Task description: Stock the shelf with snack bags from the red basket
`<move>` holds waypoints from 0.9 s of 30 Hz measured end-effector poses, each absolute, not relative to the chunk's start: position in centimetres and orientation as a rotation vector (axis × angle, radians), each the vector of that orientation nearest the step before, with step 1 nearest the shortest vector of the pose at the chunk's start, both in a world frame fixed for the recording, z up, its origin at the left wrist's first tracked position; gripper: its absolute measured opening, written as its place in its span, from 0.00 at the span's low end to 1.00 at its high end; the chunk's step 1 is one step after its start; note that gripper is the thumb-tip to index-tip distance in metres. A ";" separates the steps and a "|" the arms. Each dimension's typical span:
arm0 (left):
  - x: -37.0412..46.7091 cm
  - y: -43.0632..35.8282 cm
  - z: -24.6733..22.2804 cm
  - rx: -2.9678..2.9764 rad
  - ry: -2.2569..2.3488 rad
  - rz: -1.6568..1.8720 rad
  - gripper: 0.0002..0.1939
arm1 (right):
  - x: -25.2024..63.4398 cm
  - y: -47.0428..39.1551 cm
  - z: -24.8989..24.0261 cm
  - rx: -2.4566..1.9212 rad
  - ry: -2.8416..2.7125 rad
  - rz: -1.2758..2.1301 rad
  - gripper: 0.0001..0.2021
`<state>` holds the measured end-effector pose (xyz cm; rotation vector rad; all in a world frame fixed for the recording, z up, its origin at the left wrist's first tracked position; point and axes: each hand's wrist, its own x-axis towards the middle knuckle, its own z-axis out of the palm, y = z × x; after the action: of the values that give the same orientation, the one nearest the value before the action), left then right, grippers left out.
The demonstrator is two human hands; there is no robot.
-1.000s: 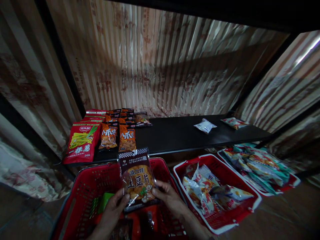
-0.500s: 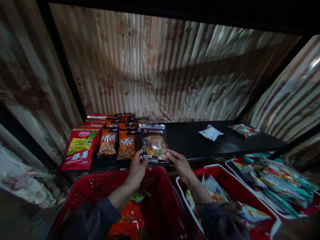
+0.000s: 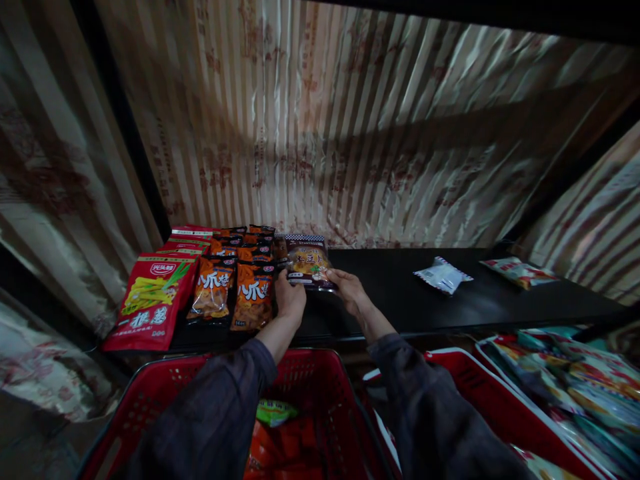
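A dark brown snack bag (image 3: 309, 260) with a checkered top edge is held by its lower corners over the black shelf (image 3: 380, 293). My left hand (image 3: 290, 297) pinches its left corner, thumb toward me. At the right corner, my right hand (image 3: 349, 288) grips with thumb and fingers. The bag leans back, its printed front facing me. Just left of it stand orange-and-black snack bags (image 3: 254, 293) in two rows. Farther left, red snack bags (image 3: 150, 300) overlap in a row. Part of another brown bag shows behind the held one.
A silvery white packet (image 3: 443, 276) and a red-and-white packet (image 3: 520, 271) lie on the shelf's right part. Below the front edge are a red basket (image 3: 320, 360) with orange and green packets and more red baskets (image 3: 465, 367) with bags. A black post (image 3: 123, 120) rises at left.
Both hands have moved forward with the brown snack bag, deeper over the shelf and beside the orange bags. The bag has tilted farther back. The view has shifted slightly.
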<state>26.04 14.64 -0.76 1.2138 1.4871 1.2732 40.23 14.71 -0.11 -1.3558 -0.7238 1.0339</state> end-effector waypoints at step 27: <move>26.8 19.1 -2.7 1.327 1.794 1.096 0.27 | 40.2 21.7 -5.1 -1.574 -0.989 0.745 0.12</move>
<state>26.81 19.11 -2.73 1.3266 1.7943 1.0956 40.20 21.65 -5.10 -1.5742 -0.9894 0.7451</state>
